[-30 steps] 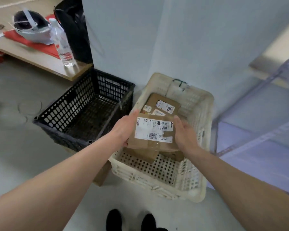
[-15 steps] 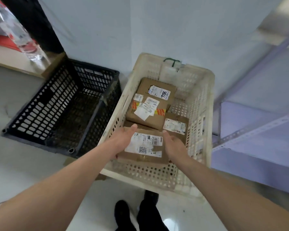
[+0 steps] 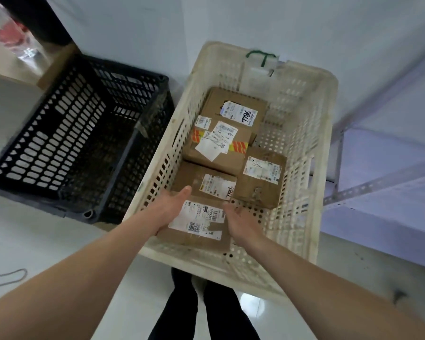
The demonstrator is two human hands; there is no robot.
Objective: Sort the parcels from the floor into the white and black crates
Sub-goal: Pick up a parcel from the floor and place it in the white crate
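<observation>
A brown parcel [image 3: 198, 228] with a white barcode label lies at the near end of the white crate [image 3: 327, 143]. My left hand [image 3: 170, 209] rests with straight fingers against the parcel's left edge. To the parcel's right is my right hand [image 3: 242, 223], fingers loose and slightly blurred, a little off the parcel's edge. Further back in the same crate lie several more brown labelled parcels [image 3: 219, 146], two marked "7786". To the left, the black crate [image 3: 35, 123] holds nothing that I can see.
Both crates stand on a pale floor against a white wall. A metal shelf frame [image 3: 353, 190] runs along the right. A wooden table edge with a plastic bottle [image 3: 8, 33] sits at top left. A grey cord [image 3: 8, 278] lies on the floor at left.
The parcel went from above the white crate down into its near end. Both hands gripped its sides before; now the fingers have loosened, and the right hand has come off the edge.
</observation>
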